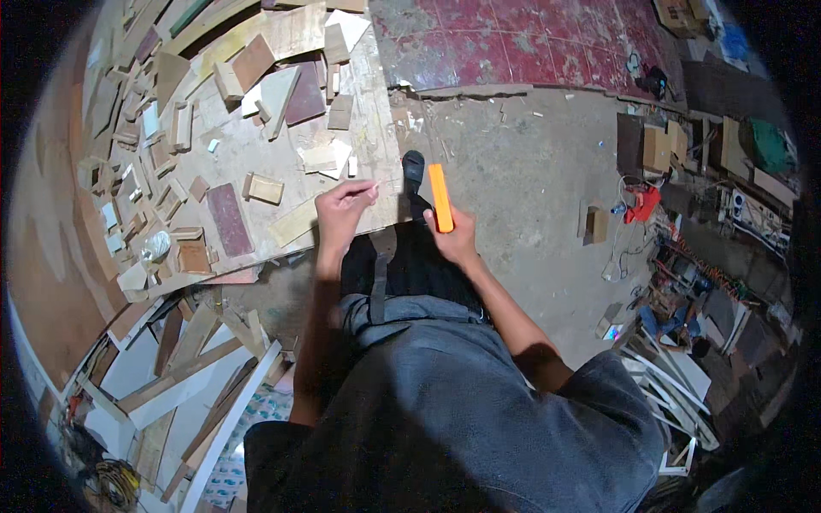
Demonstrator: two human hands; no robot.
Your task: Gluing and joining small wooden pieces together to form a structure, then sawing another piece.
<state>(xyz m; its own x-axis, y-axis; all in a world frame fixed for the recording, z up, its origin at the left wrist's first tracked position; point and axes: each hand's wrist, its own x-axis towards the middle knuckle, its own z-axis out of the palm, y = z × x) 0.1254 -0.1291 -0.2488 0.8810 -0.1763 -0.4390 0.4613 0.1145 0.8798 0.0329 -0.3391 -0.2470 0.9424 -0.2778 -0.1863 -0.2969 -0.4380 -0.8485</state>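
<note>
My left hand is raised at the near edge of a pale plywood worktop, its thumb and fingertips pinched around something small and pale that I cannot make out. My right hand, just beyond the worktop's right corner, grips a long orange bar-shaped tool pointing away from me. Near my left hand lie a small wooden piece, a pale offcut and a dark red rectangular board. My dark shoe shows on the floor behind the tool.
Many wood offcuts cover the worktop. Leaning boards and scrap pile at lower left. Along the right are boxes, a red object with cords, tools and scrap frames. A worn red raised surface edges the concrete floor.
</note>
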